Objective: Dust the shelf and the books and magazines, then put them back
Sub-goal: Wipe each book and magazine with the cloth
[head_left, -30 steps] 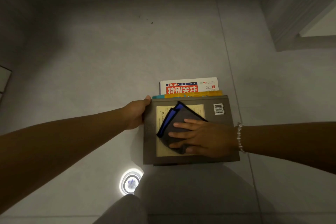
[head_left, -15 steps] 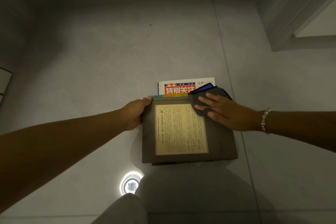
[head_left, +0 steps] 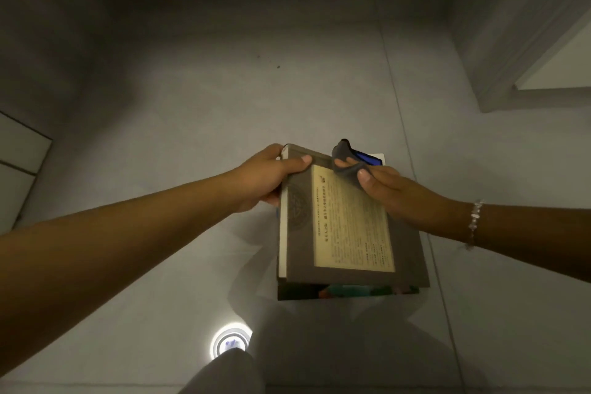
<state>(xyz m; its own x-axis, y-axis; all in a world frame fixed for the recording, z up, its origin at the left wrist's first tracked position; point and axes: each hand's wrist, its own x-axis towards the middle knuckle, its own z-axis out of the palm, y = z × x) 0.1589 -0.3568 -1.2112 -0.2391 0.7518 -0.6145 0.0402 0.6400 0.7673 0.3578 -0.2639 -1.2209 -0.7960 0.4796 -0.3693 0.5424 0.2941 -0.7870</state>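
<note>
Both grips are closed on something: the left hand [head_left: 265, 174] clasps the far left corner of the grey book [head_left: 345, 227], thumb on its cover, tilting that edge up off the stack, while the right hand [head_left: 393, 192] pinches the dark dusting cloth [head_left: 347, 163] at the book's far edge. Beneath it, other books and magazines [head_left: 345, 293] lie stacked on the grey tiled floor [head_left: 192, 112], the shelf not clearly in view. Dusting of this book appears to be the step in hand; next likely calls for lifting it clear, wiping its edges or underside, then setting it aside.
</note>
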